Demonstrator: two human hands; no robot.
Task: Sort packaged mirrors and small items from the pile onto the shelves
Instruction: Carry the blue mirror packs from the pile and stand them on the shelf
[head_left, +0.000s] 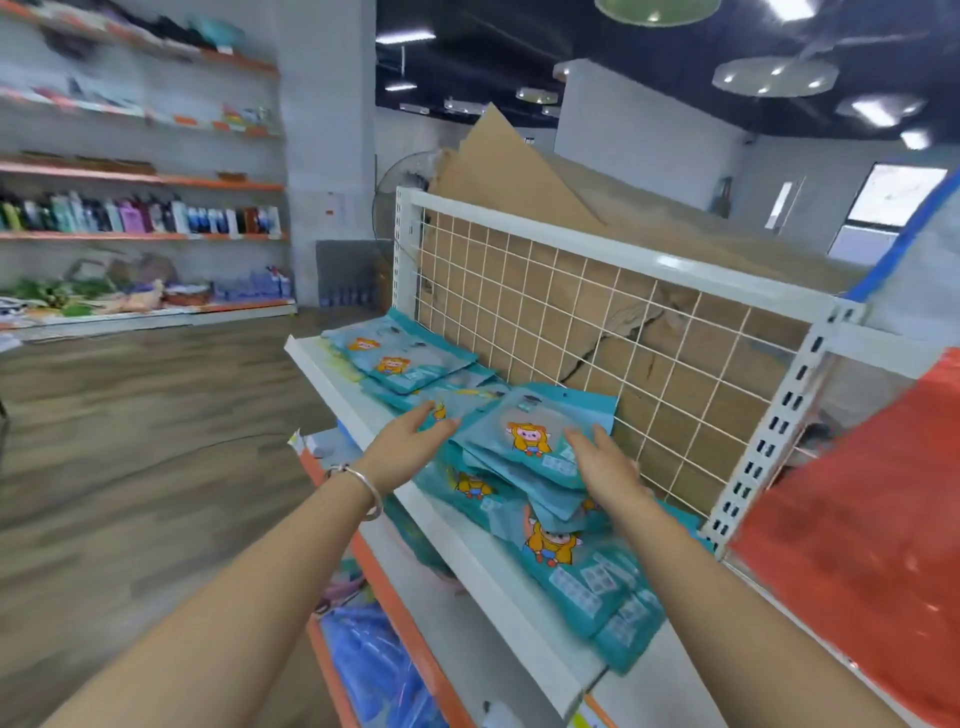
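Observation:
Several teal packets with an orange cartoon figure lie in a loose pile (576, 566) on the white top shelf (467, 551). A raised stack of these packets (530, 441) sits between my hands. My left hand (410, 447), with a silver bangle on the wrist, touches the stack's left side with straight fingers. My right hand (602, 462) rests on the stack's right side with fingers extended. More teal packets (395, 358) lie flat at the shelf's far left end.
A white wire grid backing (597, 332) with brown cardboard behind it stands behind the shelf. A red panel (857, 530) is at the right. Lower orange-edged shelves (374, 654) hold blue packaged goods. Wall shelves with bottles (140, 213) stand across the wooden floor at the left.

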